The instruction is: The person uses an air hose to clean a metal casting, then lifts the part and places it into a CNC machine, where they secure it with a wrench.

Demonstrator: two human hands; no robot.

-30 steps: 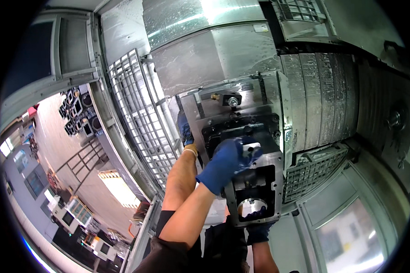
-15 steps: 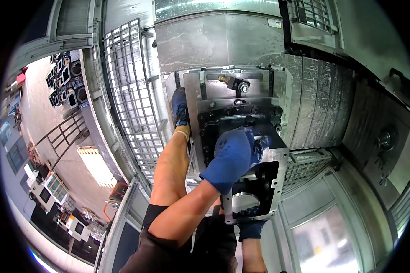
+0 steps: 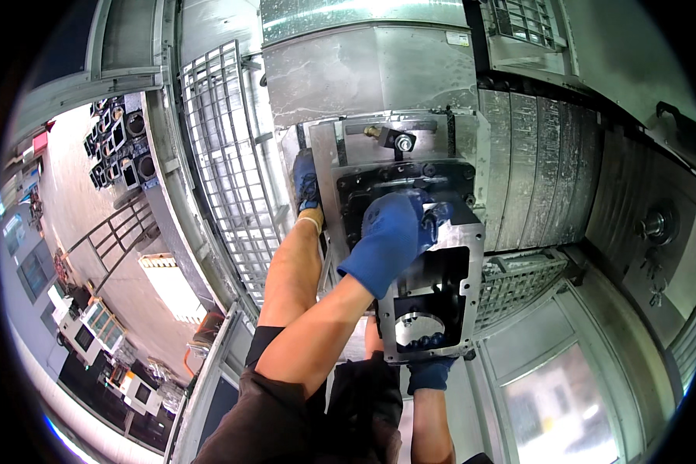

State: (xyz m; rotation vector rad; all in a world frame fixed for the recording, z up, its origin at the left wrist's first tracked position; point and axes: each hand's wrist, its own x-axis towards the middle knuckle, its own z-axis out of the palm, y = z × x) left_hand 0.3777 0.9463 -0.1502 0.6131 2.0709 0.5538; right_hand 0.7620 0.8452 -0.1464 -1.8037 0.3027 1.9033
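Observation:
A dark cast metal housing (image 3: 472, 286) with a bright machined face lies in front of me. Its face has a large squarish opening and a round hole toward the near end. My left hand (image 3: 398, 228), in a blue glove, grips its upper part with curled fingers. At the near end, my right hand (image 3: 431, 372), also gloved in blue, holds the housing from below. Dark blue fingertips seem to show inside the near opening; the rest of that hand is partly hidden. Just beyond the housing sits a metal fixture plate (image 3: 325, 166) with a clamp bolt (image 3: 404, 143).
My shoe (image 3: 306, 182) stands left of the fixture, beside a metal grating (image 3: 228, 155). Ribbed metal covers (image 3: 537, 170) lie to the right, above another grating (image 3: 518, 290). Outside, at far left, several dark castings (image 3: 120, 143) stand near a wooden pallet (image 3: 170, 286).
The housing has shifted a little away from me, toward the clamp bolt, with both hands still on it. My view has also moved slightly.

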